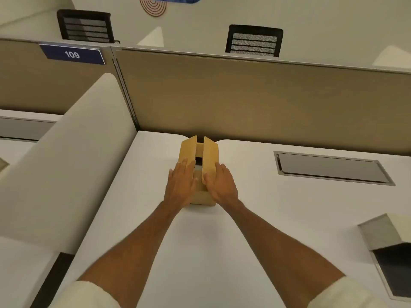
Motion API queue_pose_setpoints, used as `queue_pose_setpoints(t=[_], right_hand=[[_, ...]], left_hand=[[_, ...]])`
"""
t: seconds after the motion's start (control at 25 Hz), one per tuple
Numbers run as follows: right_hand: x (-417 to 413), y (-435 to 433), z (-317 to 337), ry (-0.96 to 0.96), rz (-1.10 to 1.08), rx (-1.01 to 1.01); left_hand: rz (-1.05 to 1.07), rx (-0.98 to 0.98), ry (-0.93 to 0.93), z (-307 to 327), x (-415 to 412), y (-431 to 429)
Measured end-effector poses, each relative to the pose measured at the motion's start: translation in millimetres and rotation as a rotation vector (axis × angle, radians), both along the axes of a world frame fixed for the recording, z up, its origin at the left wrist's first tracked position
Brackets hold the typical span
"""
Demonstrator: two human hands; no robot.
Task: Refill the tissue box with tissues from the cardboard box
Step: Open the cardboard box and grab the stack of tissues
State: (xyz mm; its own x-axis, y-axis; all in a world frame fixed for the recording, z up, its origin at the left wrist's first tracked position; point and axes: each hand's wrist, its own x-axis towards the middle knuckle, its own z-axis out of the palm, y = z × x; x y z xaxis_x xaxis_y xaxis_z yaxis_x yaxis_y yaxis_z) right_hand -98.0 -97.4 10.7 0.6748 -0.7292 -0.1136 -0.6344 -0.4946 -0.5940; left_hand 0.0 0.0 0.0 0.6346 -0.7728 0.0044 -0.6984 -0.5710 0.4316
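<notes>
A small brown cardboard box (210, 152) stands on the white desk (200, 252) close to the tan partition. Its two long top flaps are raised, with a dark gap between them. My left hand (181, 183) lies flat against the box's left flap and side, fingers together and stretched. My right hand (221, 184) presses the right flap and side, thumb at the flap's near edge. A grey open-topped container (387, 236), possibly the tissue box, sits at the desk's right edge. What is inside the cardboard box is hidden.
A tan partition (266, 101) closes off the desk's far side, with a blue "109" plate (72, 54) on it. A metal cable hatch (331, 167) is set into the desk on the right. A white side panel (66, 174) rises on the left. Two black chairs stand beyond.
</notes>
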Motion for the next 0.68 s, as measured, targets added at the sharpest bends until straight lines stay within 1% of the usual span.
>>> queue_pose_setpoints(t=[0.2, 0.32, 0.4, 0.48, 0.6, 0.68], right_hand=[[16.0, 1.2, -9.7, -0.01, -0.017, 0.073], [17.2, 2.3, -15.2, 0.013, -0.035, 0.051], [15.1, 0.1, -17.5, -0.014, -0.051, 0.039], [9.4, -7.0, -17.0, -0.1, -0.088, 0.081], [-8.2, -20.8, -17.8, -0.286, -0.138, 0.16], [-19.9, -28.4, -20.9, -0.377, -0.163, 0.162]], left_hand=[[-0.056, -0.018, 0.113, -13.9, 13.9, -7.6], [-0.058, -0.021, 0.157, -20.6, 15.3, -3.6], [-0.063, -0.067, 0.157, -20.0, 17.2, 0.8], [-0.051, -0.148, 0.138, -14.4, 22.9, 8.8], [-0.037, -0.274, 0.074, -5.1, 38.3, 25.8], [0.001, -0.301, 0.053, -4.5, 49.1, 37.9]])
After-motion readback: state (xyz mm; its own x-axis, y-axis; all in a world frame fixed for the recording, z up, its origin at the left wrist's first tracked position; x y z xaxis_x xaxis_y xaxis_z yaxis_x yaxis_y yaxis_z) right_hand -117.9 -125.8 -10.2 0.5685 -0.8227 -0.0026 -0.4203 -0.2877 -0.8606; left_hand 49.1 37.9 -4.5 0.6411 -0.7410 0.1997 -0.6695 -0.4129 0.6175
